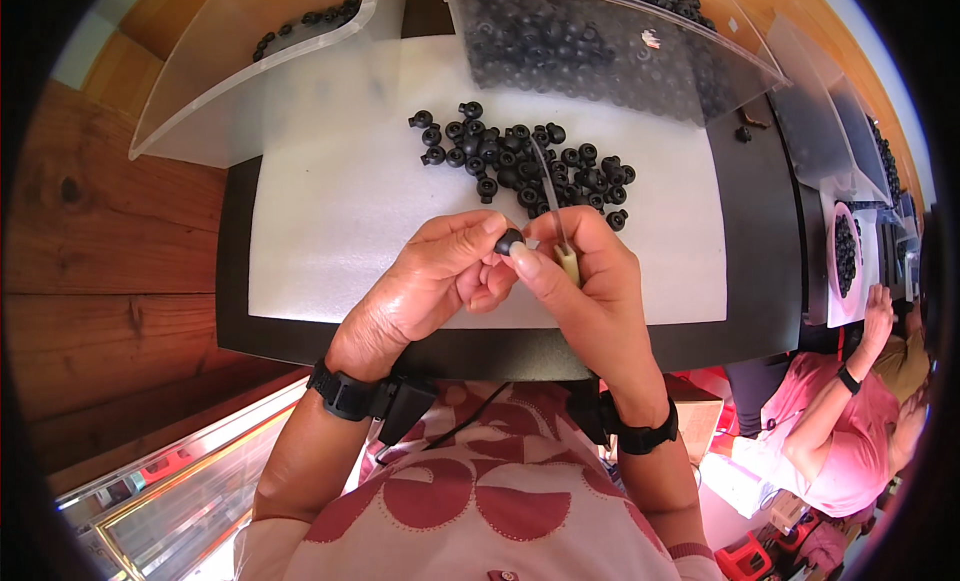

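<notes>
My left hand pinches a small black rubber part between thumb and forefinger, above the near edge of a white mat. My right hand touches the same part with its thumb and grips a thin metal blade tool with a pale handle, its blade pointing away from me. A loose pile of the same black rubber parts lies on the mat just beyond both hands.
The mat lies on a black tabletop. Two clear plastic bins stand at the back, the left bin with few black parts, the right bin heaped. A co-worker in pink sits at the right by more parts.
</notes>
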Action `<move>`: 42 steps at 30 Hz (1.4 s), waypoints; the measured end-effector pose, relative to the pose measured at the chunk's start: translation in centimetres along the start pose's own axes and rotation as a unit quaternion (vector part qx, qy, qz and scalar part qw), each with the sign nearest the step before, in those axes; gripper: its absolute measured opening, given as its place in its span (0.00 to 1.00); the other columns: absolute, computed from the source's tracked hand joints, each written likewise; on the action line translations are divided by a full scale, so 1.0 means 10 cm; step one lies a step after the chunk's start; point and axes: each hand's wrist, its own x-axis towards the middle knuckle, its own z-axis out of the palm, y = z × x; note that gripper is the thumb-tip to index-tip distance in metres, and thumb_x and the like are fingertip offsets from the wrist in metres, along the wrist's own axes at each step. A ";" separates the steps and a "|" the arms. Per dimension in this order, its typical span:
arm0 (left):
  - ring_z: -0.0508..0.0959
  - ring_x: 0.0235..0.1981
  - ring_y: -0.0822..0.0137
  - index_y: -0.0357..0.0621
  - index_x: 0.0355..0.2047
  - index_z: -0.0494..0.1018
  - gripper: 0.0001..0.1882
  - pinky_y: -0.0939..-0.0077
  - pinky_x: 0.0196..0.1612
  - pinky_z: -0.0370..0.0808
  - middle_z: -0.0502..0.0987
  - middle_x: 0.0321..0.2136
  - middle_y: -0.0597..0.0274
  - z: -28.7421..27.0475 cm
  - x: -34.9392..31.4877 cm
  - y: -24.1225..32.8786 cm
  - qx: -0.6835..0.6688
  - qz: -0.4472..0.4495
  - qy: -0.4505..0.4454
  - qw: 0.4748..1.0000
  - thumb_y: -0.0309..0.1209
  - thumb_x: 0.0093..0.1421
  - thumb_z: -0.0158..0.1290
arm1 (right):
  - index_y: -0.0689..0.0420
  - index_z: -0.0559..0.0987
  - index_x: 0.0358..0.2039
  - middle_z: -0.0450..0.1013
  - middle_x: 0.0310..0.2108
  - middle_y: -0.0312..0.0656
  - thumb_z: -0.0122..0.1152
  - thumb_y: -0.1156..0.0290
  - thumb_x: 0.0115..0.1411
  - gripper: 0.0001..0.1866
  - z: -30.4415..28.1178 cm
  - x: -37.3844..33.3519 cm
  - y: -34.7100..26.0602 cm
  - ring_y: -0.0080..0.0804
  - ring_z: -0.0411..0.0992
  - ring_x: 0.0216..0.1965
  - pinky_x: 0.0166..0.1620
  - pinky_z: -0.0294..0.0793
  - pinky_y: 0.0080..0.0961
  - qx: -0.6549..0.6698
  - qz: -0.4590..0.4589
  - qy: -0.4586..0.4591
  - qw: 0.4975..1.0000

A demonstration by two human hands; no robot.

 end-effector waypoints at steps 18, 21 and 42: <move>0.66 0.22 0.77 0.39 0.37 0.75 0.21 0.82 0.26 0.63 0.71 0.23 0.69 0.08 -0.01 -0.01 0.014 0.026 0.037 0.999 0.48 0.71 0.51 | 0.59 0.74 0.38 0.71 0.28 0.29 0.62 0.72 0.67 0.06 0.10 -0.01 0.09 0.12 0.63 0.29 0.32 0.64 0.14 0.055 -0.009 0.010 0.998; 0.65 0.22 0.77 0.39 0.36 0.75 0.22 0.81 0.25 0.61 0.70 0.23 0.69 0.04 -0.01 -0.01 0.031 0.028 0.006 0.999 0.49 0.71 0.50 | 0.59 0.74 0.38 0.71 0.27 0.29 0.62 0.72 0.67 0.06 0.10 0.00 0.08 0.12 0.63 0.29 0.31 0.64 0.14 0.083 0.001 0.003 0.997; 0.63 0.20 0.78 0.39 0.31 0.71 0.20 0.82 0.21 0.59 0.70 0.25 0.63 0.07 0.02 -0.02 -0.031 0.047 0.043 0.997 0.45 0.70 0.51 | 0.60 0.69 0.45 0.76 0.29 0.42 0.61 0.73 0.65 0.12 -0.02 -0.29 -0.07 0.40 0.76 0.22 0.26 0.73 0.32 -0.205 -0.076 -0.055 0.974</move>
